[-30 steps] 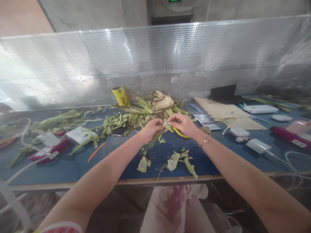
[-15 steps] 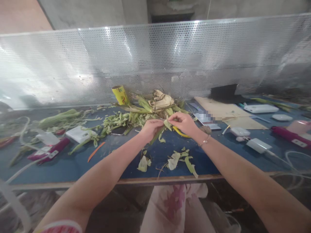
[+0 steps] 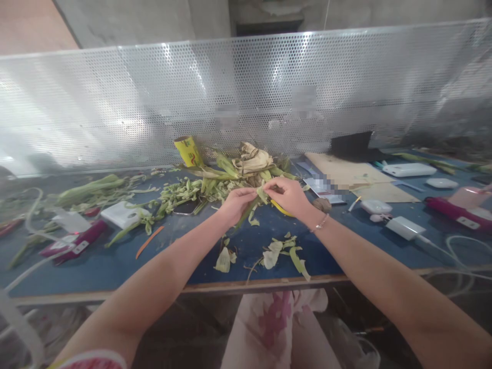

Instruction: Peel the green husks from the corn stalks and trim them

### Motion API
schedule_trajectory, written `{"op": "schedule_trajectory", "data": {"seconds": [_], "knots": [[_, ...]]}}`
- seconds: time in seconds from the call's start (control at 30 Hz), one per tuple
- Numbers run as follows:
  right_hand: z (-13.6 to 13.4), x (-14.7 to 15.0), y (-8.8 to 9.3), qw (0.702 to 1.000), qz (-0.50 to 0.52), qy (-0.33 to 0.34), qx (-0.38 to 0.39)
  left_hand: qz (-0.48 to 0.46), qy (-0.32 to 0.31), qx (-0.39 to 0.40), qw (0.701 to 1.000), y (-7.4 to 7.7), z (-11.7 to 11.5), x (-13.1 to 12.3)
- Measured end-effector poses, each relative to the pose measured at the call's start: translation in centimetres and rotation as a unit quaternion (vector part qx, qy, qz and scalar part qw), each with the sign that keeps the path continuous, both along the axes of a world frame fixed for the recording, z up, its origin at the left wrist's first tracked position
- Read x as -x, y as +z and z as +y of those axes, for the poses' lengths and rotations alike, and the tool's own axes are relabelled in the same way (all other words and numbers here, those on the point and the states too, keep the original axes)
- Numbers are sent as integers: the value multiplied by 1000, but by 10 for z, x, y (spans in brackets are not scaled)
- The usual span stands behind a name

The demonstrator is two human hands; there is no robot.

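Observation:
Near the middle of the blue table, my left hand (image 3: 239,203) and my right hand (image 3: 287,196) meet with fingertips almost touching. Both are closed in a pinch on a small pale-green piece of corn husk (image 3: 262,195) between them. Just behind lies a heap of green husks with a dried, cream-coloured husk (image 3: 253,158) on top. To the left of it are several knotted green husk pieces (image 3: 180,195). Torn husk scraps (image 3: 272,255) are scattered on the table in front of my hands. Part of a yellow curved object (image 3: 280,207) shows under my right hand.
A yellow tube (image 3: 188,151) leans by the perforated metal screen (image 3: 154,102) at the back. On the left are a white box (image 3: 122,214), an orange strip (image 3: 149,242) and a purple power strip (image 3: 80,241). Cardboard (image 3: 348,171) and a white charger (image 3: 405,228) lie on the right.
The whole view has shifted slightly to the left. My hands keep their pinch on the husk piece, with only a slight change in the fingers.

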State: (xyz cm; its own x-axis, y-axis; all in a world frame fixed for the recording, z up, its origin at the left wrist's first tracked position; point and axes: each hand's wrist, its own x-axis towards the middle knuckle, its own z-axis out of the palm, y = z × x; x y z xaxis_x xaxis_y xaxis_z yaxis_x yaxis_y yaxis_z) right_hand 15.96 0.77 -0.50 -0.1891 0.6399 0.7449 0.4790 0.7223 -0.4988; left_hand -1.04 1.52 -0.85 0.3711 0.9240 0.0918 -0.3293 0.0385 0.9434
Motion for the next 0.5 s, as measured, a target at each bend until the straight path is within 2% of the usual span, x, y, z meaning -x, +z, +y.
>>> {"op": "schedule_trajectory", "data": {"seconds": [0.33,0.5], "knots": [[-3,1,0,997,-49,-4,-59,-2,4,5,1000,3,-4,-3],[-3,-1,2,994,-65,-11,-90,-20,-18,2,1000,3,-3,-2]]}}
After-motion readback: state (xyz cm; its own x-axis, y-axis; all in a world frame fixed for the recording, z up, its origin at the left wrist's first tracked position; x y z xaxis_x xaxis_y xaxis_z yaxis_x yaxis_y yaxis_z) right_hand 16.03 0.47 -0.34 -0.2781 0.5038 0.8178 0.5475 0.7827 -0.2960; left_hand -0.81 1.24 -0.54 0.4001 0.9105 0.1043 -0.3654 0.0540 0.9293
